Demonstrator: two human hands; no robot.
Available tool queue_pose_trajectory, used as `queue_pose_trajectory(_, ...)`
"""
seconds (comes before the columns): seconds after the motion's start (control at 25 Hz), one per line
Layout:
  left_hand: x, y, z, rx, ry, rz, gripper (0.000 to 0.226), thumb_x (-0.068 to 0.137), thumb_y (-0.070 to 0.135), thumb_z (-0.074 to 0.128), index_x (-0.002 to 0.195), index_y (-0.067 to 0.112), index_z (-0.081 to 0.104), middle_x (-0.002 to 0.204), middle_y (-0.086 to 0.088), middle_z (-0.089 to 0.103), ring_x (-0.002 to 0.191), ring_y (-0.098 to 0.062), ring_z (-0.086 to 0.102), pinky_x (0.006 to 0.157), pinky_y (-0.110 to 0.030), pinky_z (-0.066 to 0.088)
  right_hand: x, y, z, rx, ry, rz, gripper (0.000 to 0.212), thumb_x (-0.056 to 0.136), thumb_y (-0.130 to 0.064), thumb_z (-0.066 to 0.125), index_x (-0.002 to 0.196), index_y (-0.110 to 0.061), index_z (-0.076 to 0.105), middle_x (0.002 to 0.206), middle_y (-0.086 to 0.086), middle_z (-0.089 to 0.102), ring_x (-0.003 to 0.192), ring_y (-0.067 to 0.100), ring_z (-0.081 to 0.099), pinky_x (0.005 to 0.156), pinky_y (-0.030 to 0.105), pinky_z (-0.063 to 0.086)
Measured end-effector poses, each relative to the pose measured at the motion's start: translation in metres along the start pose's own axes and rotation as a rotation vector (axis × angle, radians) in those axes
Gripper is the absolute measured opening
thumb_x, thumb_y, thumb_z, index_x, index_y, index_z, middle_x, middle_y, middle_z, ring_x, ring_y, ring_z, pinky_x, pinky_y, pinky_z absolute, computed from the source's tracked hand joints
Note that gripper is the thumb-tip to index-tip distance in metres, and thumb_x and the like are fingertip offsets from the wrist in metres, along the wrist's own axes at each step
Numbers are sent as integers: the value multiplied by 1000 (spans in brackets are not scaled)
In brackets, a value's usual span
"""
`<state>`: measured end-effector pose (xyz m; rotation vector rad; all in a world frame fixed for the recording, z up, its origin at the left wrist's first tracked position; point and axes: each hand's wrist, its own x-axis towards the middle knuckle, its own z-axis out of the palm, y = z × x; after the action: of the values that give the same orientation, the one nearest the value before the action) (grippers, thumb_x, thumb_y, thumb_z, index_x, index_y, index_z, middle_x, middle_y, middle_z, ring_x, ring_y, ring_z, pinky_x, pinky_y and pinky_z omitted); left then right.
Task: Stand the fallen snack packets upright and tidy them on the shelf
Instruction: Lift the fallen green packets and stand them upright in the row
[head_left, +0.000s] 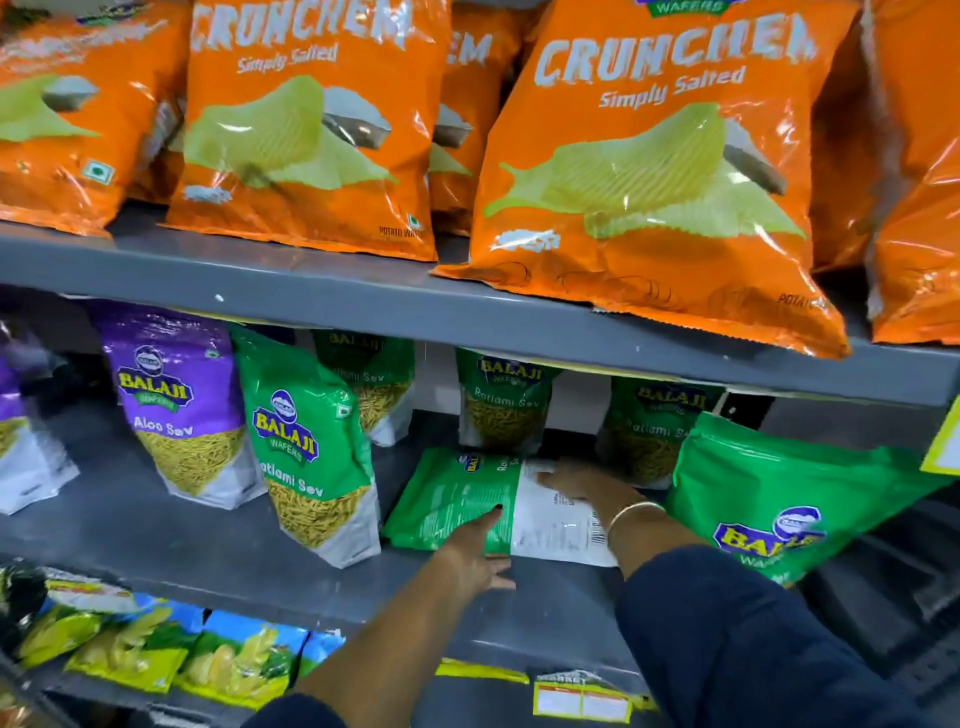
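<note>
Green Ratlami Sev packet (457, 499) lying flat, back panel up, on the grey middle shelf (171, 540), between an upright green packet (311, 447) to its left and a leaning green packet (779, 499) to its right. Left hand (475, 553), fingers spread and unclenched, pressing on the near edge of the fallen packet; right hand (576, 480), also flat and spread, resting on its white label area, a thin bangle (631, 512) at the wrist and a dark blue sleeve (727, 623) below. Neither hand encloses the packet. Three further green packets stand at the shelf's rear; a purple Aloo Sev packet (176, 400) stands further left. Orange Crunchem bags (649, 171) fill the upper shelf; yellow and blue packets (156, 649) lie on the lower shelf
</note>
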<state>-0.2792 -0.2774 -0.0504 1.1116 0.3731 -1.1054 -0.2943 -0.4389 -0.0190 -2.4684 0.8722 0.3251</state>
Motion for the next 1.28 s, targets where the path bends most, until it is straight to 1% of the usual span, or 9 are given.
queue_pose_trajectory(0.12, 10, -6, 7, -53, 64, 36, 61, 87, 20, 63, 141, 9, 36, 147, -16, 37, 126, -34, 48, 109, -57, 29, 12, 4, -5, -2, 2, -9, 69, 86, -44, 60, 140, -6, 40, 147, 13, 44, 129, 28, 47, 101, 30, 41)
queue_pose_trajectory(0.28, 7, 0, 11, -25, 69, 41, 28, 86, 15, 63, 111, 10, 53, 82, -10, 53, 78, -26, 55, 103, -51, 39, 12, -3, -12, -135, -108, 59, 86, 76, -55, 66, 140, -4, 40, 149, 11, 41, 132, 29, 44, 103, 30, 37)
queue_pose_trajectory(0.44, -8, 8, 8, 86, 42, 35, 30, 85, 14, 65, 110, 13, 49, 97, -10, 51, 108, -30, 53, 102, -52, 40, -4, -8, -12, -66, -98, 76, 85, 75, -54, 67, 138, -4, 42, 147, 9, 43, 131, 28, 44, 95, 28, 37)
queue_pose_trajectory(0.52, -15, 11, 6, 103, 21, 72, 33, 83, 11, 67, 110, 13, 50, 105, -12, 52, 93, -28, 58, 93, -48, 44, -16, -4, -13, 81, -74, 81, 87, 73, -49, 71, 141, -4, 39, 149, 10, 40, 133, 28, 41, 92, 26, 35)
queue_pose_trajectory(0.6, -20, 15, 4, 142, 45, 199, 39, 79, 3, 69, 115, 11, 57, 108, -15, 60, 75, -23, 58, 82, -40, 47, -30, -1, -13, 228, -37, 49, 86, 73, -41, 75, 141, -4, 37, 147, 11, 42, 132, 29, 42, 97, 26, 36)
queue_pose_trajectory(0.72, -25, 26, 3, 273, 105, 484, 45, 70, -4, 73, 113, 3, 63, 117, -19, 67, 89, -23, 61, 82, -37, 50, -47, 1, -11, 543, 50, -64, 72, 73, -17, 78, 135, 0, 45, 140, 16, 51, 127, 32, 50, 110, 40, 40)
queue_pose_trajectory(0.96, -32, 60, -7, 823, 110, 852, 54, 66, -1, 76, 117, 4, 60, 120, -17, 67, 109, -27, 64, 88, -32, 51, -72, -14, 27, 956, 301, -206, 55, 69, 18, 70, 121, 15, 52, 126, 33, 58, 115, 42, 58, 100, 49, 48)
queue_pose_trajectory(1.16, -30, 70, -35, 1086, 35, 711, 73, 72, -3, 69, 137, 3, 37, 133, -17, 55, 121, -31, 54, 102, -40, 46, -68, -15, 45, 734, 411, -6, 62, 73, -20, 79, 124, 1, 50, 122, 17, 64, 111, 33, 61, 91, 38, 51)
queue_pose_trajectory(1.28, -29, 72, -45, 1082, 25, 694, 51, 83, 1, 58, 133, 3, 46, 122, -20, 62, 102, -28, 63, 91, -36, 53, -71, -15, 47, 692, 358, 194, 67, 76, -33, 74, 121, -3, 35, 109, 15, 55, 90, 29, 61, 60, 41, 59)
